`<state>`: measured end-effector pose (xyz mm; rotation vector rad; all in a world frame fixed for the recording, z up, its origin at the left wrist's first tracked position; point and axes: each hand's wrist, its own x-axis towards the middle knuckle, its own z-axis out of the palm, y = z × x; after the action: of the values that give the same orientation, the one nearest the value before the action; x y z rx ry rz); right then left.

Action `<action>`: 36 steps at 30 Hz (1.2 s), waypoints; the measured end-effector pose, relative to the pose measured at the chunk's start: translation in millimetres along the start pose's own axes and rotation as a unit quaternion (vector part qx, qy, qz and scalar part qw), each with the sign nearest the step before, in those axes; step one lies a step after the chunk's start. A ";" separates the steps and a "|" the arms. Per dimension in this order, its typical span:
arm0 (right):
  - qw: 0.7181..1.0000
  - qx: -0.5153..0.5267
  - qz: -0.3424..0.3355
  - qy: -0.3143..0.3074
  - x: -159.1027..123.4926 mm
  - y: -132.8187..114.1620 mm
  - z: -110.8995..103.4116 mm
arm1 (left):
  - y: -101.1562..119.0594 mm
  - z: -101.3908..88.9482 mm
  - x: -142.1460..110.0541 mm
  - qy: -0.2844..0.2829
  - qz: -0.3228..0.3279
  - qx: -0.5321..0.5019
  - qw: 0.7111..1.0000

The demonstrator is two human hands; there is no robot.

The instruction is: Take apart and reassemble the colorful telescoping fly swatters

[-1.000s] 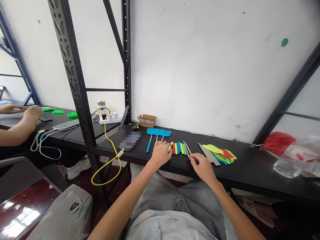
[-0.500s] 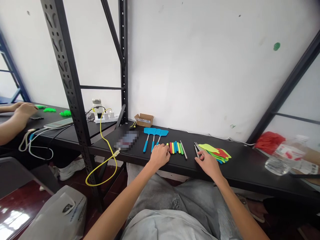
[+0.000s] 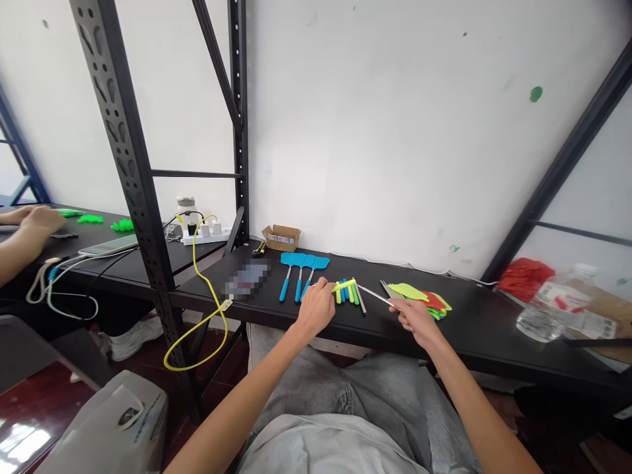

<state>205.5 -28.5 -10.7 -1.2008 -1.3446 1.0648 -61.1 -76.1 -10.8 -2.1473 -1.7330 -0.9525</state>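
My left hand (image 3: 317, 306) is closed around a yellow handle (image 3: 344, 285) pointing right. A thin metal rod (image 3: 374, 293) is gripped by my right hand (image 3: 413, 319). The rod's left tip meets the handle's open end; whether it sits inside I cannot tell. Below them lies a row of coloured handles (image 3: 351, 296), partly covered, with another metal rod (image 3: 363, 305) beside the green one. Near my right hand are more metal rods (image 3: 384, 288) and a pile of yellow, red and green swatter heads (image 3: 412, 290). Several blue fly swatters (image 3: 299, 261) lie left of my left hand.
A small cardboard box (image 3: 281, 238) stands at the back of the black table (image 3: 474, 329). A blurred item (image 3: 247, 278) and a yellow cable (image 3: 210, 280) are at the left. At the right are a plastic bottle (image 3: 543, 319) and a red bag (image 3: 524, 282). Another person's hands (image 3: 37, 220) are far left.
My left hand has picked up a yellow handle from the row. My right hand has lifted a metal rod from beside the pile and brought its tip to the handle.
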 end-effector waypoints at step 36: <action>0.967 0.234 -0.028 -0.100 -15.4 -6.1 18.5 | 15.9 2.3 -11.4 -0.067 0.106 0.012 0.992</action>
<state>186.5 -44.4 -8.6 -0.7166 -1.1772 1.3955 -46.5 -88.2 -16.0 -2.3691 -1.5229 -0.7442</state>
